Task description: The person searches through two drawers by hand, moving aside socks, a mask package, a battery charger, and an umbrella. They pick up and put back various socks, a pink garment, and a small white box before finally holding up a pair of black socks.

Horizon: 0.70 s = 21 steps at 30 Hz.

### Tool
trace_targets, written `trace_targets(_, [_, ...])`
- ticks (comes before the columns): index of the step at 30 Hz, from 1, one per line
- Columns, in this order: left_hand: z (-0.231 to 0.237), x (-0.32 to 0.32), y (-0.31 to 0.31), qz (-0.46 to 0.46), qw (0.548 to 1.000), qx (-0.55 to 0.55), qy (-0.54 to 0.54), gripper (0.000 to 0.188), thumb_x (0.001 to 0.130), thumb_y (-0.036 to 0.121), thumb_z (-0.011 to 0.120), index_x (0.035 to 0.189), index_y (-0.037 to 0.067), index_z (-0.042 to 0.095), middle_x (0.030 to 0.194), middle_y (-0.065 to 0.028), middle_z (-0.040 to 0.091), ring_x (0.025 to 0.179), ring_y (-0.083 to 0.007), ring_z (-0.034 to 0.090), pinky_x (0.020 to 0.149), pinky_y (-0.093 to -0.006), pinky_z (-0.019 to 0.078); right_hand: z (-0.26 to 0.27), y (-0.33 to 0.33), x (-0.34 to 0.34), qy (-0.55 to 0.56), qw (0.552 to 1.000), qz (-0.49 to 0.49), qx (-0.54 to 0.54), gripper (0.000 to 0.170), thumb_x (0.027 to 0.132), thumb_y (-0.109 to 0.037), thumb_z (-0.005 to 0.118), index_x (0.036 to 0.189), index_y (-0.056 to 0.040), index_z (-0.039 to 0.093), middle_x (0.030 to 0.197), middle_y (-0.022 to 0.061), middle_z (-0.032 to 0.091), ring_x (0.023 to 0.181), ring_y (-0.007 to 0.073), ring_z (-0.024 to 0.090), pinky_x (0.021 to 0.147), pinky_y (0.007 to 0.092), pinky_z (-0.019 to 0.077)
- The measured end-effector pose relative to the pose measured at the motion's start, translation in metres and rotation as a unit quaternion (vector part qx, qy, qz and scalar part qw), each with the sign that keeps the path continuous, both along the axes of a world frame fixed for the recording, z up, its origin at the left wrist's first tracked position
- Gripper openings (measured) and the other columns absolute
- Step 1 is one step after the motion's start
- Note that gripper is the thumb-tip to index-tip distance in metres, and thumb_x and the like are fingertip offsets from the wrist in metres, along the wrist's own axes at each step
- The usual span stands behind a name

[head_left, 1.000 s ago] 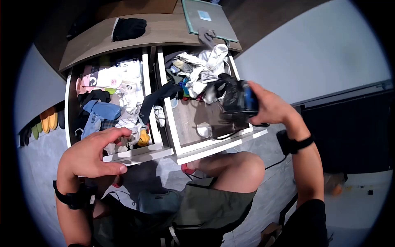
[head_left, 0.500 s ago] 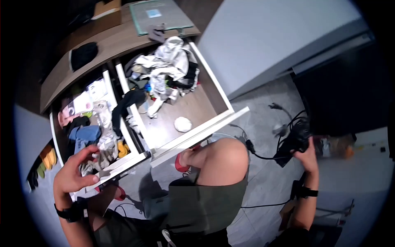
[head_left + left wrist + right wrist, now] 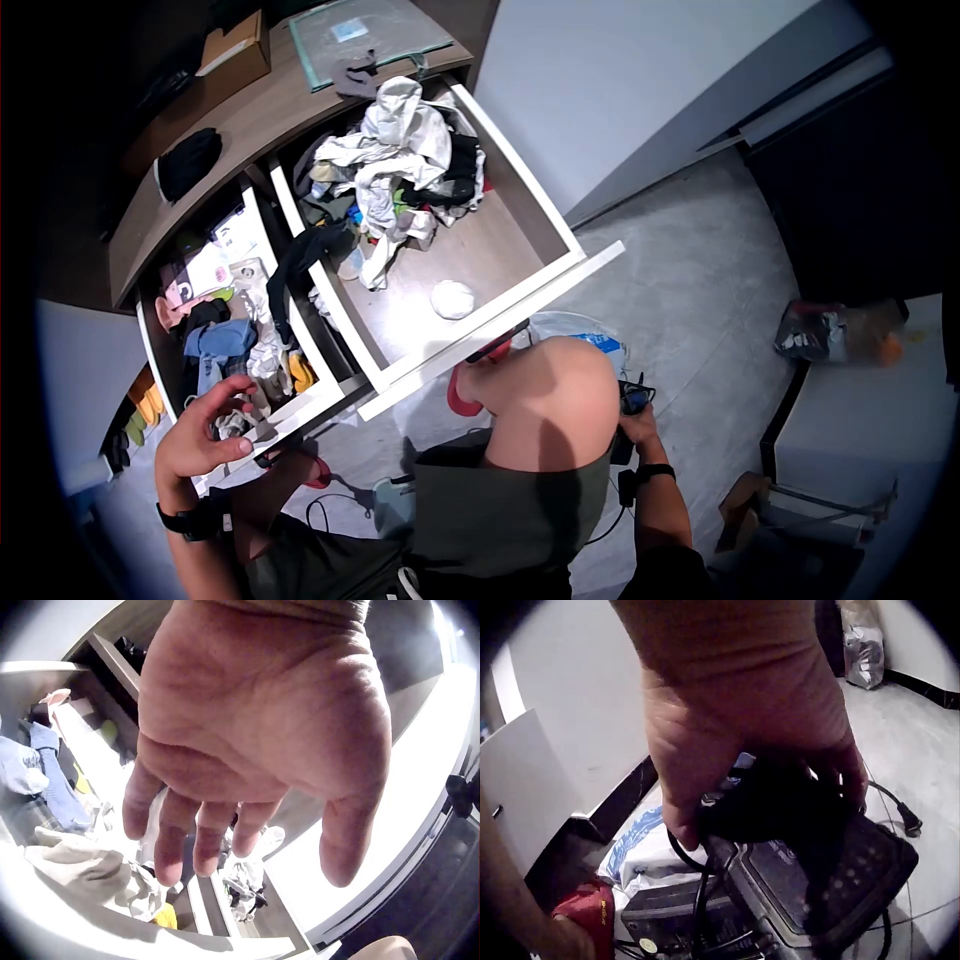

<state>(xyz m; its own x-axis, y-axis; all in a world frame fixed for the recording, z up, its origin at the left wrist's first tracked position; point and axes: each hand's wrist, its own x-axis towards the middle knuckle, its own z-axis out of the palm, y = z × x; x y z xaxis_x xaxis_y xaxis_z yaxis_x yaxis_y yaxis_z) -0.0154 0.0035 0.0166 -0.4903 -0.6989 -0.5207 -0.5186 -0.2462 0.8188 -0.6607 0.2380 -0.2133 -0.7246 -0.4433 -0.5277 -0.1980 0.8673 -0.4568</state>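
In the head view my left hand (image 3: 203, 440) hovers at the front edge of the left drawer (image 3: 310, 400), fingers loosely bent and holding nothing. The left wrist view shows its palm (image 3: 262, 712) above clothes (image 3: 82, 866). Low beside the right knee, my right hand (image 3: 638, 428) is partly in shadow. In the right wrist view that hand (image 3: 742, 712) grips a black boxy device (image 3: 832, 877) with a cable, thumb on one side and fingers on the other. A second black box (image 3: 675, 919) lies beside it, by a white and blue bag (image 3: 649, 855).
The right drawer (image 3: 500, 320) stands pulled out, with piled clothes (image 3: 400, 150) at its back and a white round item (image 3: 453, 299) near its front. A dark sock-like cloth (image 3: 300, 270) hangs over the divider. Bagged items (image 3: 815, 335) lie at right; a red shoe (image 3: 589, 915) is near the boxes.
My right hand has carried the black device from over the right drawer out to the right, then back down beside the knee. The view has turned right; my left hand stays by the left drawer.
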Motion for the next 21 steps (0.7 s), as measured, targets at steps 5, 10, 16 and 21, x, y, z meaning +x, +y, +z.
trace_targets(5, [0.0, -0.001, -0.006, -0.039, 0.999, -0.032, -0.007, 0.075, 0.072, 0.03, 0.081, 0.132, 0.001, 0.045, 0.118, -0.0092, 0.055, 0.105, -0.02, 0.055, 0.094, -0.0331, 0.044, 0.005, -0.018, 0.001, 0.055, 0.988, 0.084, 0.118, 0.114, 0.051, -0.035, 0.088, 0.136, 0.0079, 0.026, 0.13, 0.0277, 0.049, 0.12, 0.0362, 0.051, 0.101, 0.0382, 0.0433])
trace_targets(10, [0.006, 0.003, -0.006, -0.064, 0.994, -0.081, -0.045, 0.074, 0.071, 0.027, 0.081, 0.13, 0.0, 0.046, 0.117, -0.0125, 0.057, 0.103, -0.0238, 0.057, 0.092, -0.0349, 0.0454, -0.047, -0.002, -0.06, 0.094, 0.924, 0.33, 0.168, 0.129, 0.052, -0.048, 0.087, 0.144, 0.007, 0.016, 0.14, 0.0297, 0.038, 0.128, 0.0414, 0.043, 0.107, 0.0423, 0.0373])
trace_targets(16, [0.009, 0.001, -0.002, -0.062, 0.99, -0.11, -0.058, 0.069, 0.075, 0.029, 0.078, 0.13, 0.001, 0.049, 0.115, -0.0148, 0.059, 0.102, -0.0277, 0.059, 0.091, -0.036, 0.0463, 0.002, -0.038, -0.005, 0.201, 0.879, 0.425, 0.078, 0.104, 0.07, -0.039, 0.08, 0.149, -0.0049, 0.021, 0.146, 0.0218, 0.036, 0.13, 0.0388, 0.041, 0.107, 0.0406, 0.0374])
trace_targets(21, [-0.002, 0.0, -0.001, -0.098, 0.979, -0.143, -0.107, 0.064, 0.076, 0.029, 0.078, 0.127, 0.003, 0.05, 0.104, -0.0148, 0.06, 0.095, -0.0298, 0.061, 0.086, -0.0375, 0.048, 0.022, -0.076, -0.022, 0.122, 0.845, 0.499, 0.148, 0.082, 0.083, -0.031, 0.07, 0.147, -0.011, 0.023, 0.147, 0.0175, 0.033, 0.133, 0.0357, 0.035, 0.109, 0.04, 0.0332])
